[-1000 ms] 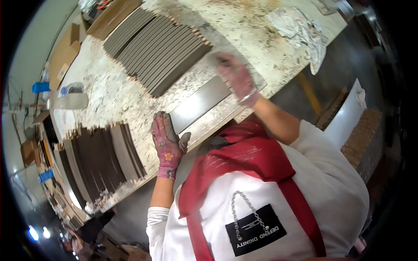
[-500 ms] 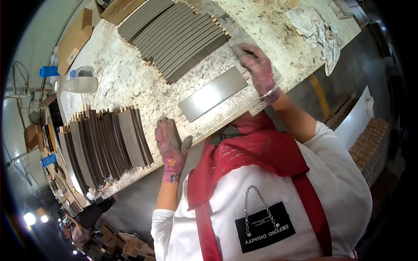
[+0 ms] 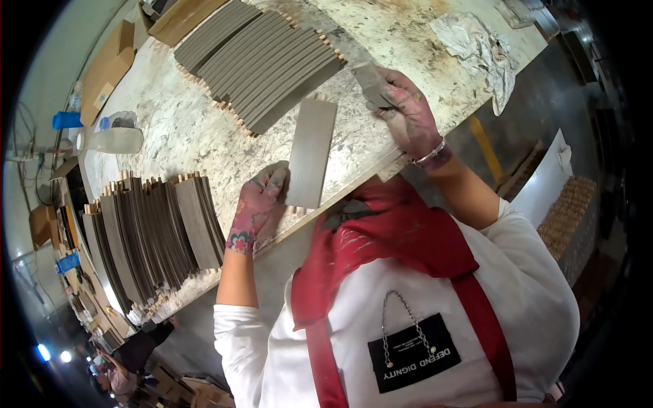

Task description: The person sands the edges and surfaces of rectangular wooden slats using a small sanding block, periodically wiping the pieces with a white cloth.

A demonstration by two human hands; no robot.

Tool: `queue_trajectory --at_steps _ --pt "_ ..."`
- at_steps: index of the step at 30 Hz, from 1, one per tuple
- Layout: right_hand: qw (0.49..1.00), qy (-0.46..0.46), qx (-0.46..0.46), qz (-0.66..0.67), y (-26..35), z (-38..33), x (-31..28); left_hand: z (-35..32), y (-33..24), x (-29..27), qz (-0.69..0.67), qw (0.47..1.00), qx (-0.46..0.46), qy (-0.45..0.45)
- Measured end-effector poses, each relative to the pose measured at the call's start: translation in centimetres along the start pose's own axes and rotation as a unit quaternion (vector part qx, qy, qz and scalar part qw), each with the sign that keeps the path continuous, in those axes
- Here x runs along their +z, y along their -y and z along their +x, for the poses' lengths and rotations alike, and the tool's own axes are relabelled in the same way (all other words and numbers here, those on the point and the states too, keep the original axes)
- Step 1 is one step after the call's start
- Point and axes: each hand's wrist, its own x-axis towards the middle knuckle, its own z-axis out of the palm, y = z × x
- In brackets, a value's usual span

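My left hand [image 3: 258, 200], in a stained pink flowered glove, is closed at the left long edge of a flat grey slat [image 3: 313, 153]. Small wooden pegs stick out at the slat's ends. It stands at a slant over the worktable, near the front edge. To the right, my right hand [image 3: 411, 115], gloved in the same way, pinches a limp grey piece [image 3: 371, 83], like a cloth or sanding sheet. That piece is apart from the slat, close to the corner of a row of grey slats [image 3: 265, 61] with pegged ends.
Another row of darker slats [image 3: 156, 231] stands on the left of the stained worktable [image 3: 170, 122]. A plastic bottle [image 3: 112, 141] lies behind it. A crumpled white cloth [image 3: 476, 54] is at the far right. Cardboard boxes [image 3: 109, 75] stand at the back left.
The slat, lying flat before, is now turned more upright and gripped by my left hand. My right hand now holds the grey piece. The view has shifted slightly.
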Motion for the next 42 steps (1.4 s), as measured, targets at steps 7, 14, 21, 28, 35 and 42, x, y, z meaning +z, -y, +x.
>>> queue_trajectory --at_steps 7,14,21,28,35,42 --pt "0.999 0.039 0.028 -0.015 -1.5 -0.7 -0.9 -2.2 -0.7 4.5 0.397 0.845 0.273 -0.234" --pt "0.999 0.01 0.046 -0.001 -2.2 0.2 -0.4 -5.2 4.1 5.6 0.469 0.819 0.227 -0.24" --pt "0.975 0.12 0.139 -0.125 -3.6 -1.2 6.0 -5.6 4.0 3.5 0.489 0.781 0.325 -0.214" --pt "0.972 0.186 0.055 -0.135 -9.4 -0.1 4.7 -3.1 4.0 7.2 0.528 0.743 0.359 -0.2" --pt "0.974 0.187 0.067 -0.107 -9.7 0.6 3.9 -10.6 5.7 2.4 0.56 0.756 0.23 -0.25" --pt "0.969 0.211 0.095 -0.085 -10.3 0.8 3.1 -5.8 4.0 5.5 0.508 0.776 0.331 -0.176"
